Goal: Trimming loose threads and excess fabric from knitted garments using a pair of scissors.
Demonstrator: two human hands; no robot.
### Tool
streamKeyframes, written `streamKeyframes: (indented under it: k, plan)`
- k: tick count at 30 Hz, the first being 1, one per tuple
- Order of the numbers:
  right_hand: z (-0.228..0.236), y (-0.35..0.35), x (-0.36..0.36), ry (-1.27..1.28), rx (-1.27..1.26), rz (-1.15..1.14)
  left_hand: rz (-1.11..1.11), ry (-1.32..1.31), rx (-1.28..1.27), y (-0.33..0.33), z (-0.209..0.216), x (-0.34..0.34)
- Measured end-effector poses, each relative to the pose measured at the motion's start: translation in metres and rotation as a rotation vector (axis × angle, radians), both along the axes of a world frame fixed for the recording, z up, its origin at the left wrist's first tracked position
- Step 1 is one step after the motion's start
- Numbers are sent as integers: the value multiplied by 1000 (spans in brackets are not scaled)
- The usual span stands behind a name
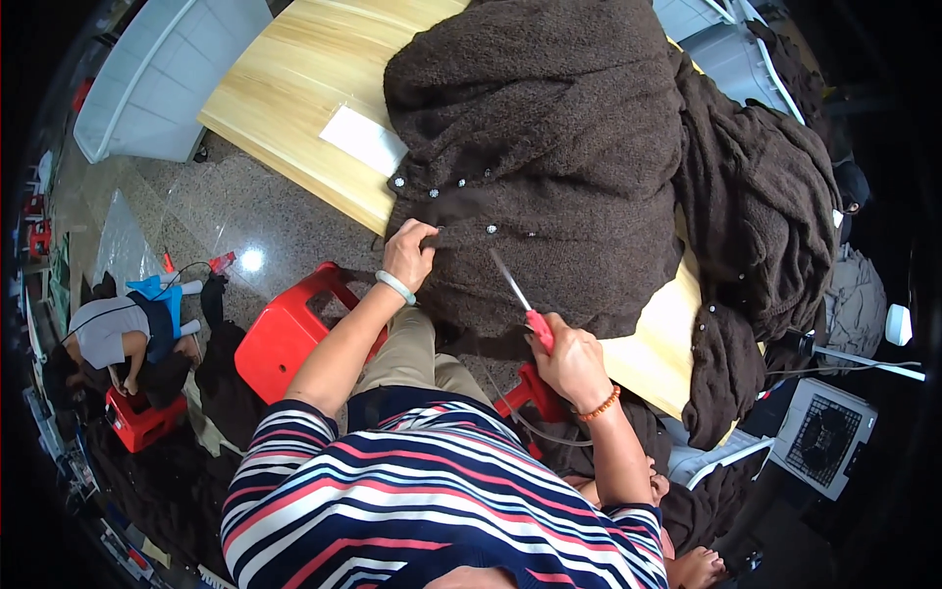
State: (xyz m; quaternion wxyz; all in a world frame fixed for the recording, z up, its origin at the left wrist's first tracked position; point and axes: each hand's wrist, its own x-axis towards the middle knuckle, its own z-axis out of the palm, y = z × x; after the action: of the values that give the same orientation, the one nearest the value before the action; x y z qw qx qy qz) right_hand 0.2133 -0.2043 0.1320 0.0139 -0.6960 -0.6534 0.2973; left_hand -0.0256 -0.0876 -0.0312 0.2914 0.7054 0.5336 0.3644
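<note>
A dark brown knitted garment (549, 128) with several shiny round buttons lies spread on the wooden table. At its near left edge, my left hand (409, 261) has its fingers closed on the fabric, close to the button row. My right hand (571, 361) grips the red handle of a tool (512, 283) with a long, narrow metal shaft; its exact kind is unclear. The shaft points up and left over the garment, its tip near a button (492, 229). Whether the tip touches the knit, I cannot tell.
A white sheet (363, 139) lies on the wooden table (285, 88). More brown garments (760, 196) drape over its right side. A red stool (285, 339) stands by my left arm. Far left, another person (113, 339) bends over a red stool. A boxy fan unit (822, 437) stands lower right.
</note>
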Motion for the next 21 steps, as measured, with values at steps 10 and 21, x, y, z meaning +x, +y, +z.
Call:
streamKeyframes:
  k: [10, 21]
  plan:
    - [-6, -1, 0, 42, 7, 61, -534, -45, -231, -33, 1, -14]
    - [-7, 6, 12, 91, 10, -243, -974, -180, -202, -79, 59, 33]
